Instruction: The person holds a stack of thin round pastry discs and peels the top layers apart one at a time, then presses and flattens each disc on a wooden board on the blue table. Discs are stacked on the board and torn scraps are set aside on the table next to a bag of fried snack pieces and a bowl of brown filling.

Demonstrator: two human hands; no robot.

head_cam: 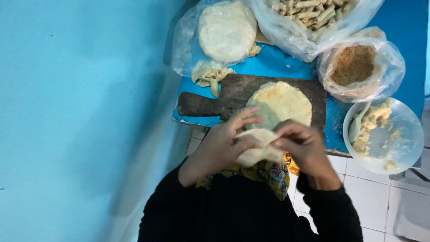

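Both hands, left hand (224, 145) and right hand (302, 143), pinch a thin wrapper (260, 150) just off the table's near edge; it looks soft, light and tearable, best held by its rim. Beyond, another wrapper (282, 102) lies on the board (215, 101); a filling bowl (401, 134) sits at the right corner.

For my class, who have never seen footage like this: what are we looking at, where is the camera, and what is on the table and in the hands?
One picture, from a camera worn on a person's head, looking down. The left hand and right hand together hold a pale folded dough wrapper. On the blue table lies a dark wooden board with a round flat wrapper. Beyond are a bagged stack of wrappers, a bag of rolled pieces, a bag of brown crumbs and a bowl of filling.
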